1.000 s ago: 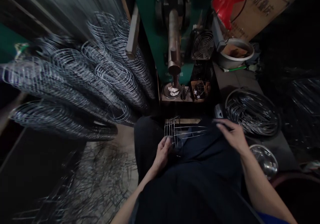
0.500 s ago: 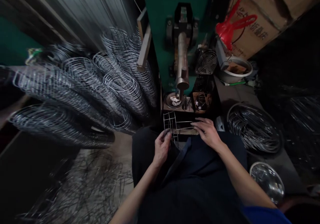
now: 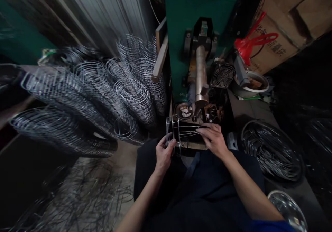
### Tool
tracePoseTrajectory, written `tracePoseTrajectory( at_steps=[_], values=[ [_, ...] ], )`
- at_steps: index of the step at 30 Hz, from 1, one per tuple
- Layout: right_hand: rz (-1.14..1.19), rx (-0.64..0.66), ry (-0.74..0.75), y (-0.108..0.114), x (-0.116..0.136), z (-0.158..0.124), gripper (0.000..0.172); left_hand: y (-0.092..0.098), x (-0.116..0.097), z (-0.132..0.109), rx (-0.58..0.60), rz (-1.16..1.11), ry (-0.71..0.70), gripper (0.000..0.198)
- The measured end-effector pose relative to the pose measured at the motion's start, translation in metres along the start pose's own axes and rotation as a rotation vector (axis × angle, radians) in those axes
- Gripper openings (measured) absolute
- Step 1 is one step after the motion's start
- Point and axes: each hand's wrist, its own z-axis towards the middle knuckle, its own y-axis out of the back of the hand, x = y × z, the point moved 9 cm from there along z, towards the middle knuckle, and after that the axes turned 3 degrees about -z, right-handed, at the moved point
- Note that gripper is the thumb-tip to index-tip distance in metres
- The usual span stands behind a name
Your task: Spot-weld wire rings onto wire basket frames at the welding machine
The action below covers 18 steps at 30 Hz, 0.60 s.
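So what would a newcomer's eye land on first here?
Probably the rows of stacked wire hoops fanning out across the left side. Next, the tall green machine at top centre, with the person's left hand and right hand holding a small wire cage just below its metal arm. A red plastic bag stands out at upper right.

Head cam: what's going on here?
A seated person holds a small wire frame in front of a green machine, just below its metal arm. The left hand grips the frame's ringed end; the right hand lies over its long wires, and the grip there can't be made out. Stacks of wire rings lean on the person's left, and a round tub of wire sits on the right.
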Motion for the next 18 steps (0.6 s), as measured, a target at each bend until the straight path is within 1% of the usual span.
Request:
tracePoseTrajectory(
  at_steps=[5,11,18],
  values=[
    [-0.007,-0.042,0.026,0.001,-0.003,0.014,0.026,-0.002,-0.008,0.011,-0.005,-0.005,-0.040,0.062],
    [0.002,-0.115,0.048,0.005,-0.006,0.026,0.025,-0.009,-0.015,0.016,-0.016,-0.026,-0.049,0.064],
    [-0.012,-0.121,0.053,0.009,-0.003,0.040,0.025,-0.011,-0.021,0.022,-0.032,-0.066,-0.039,0.062]
  ],
)
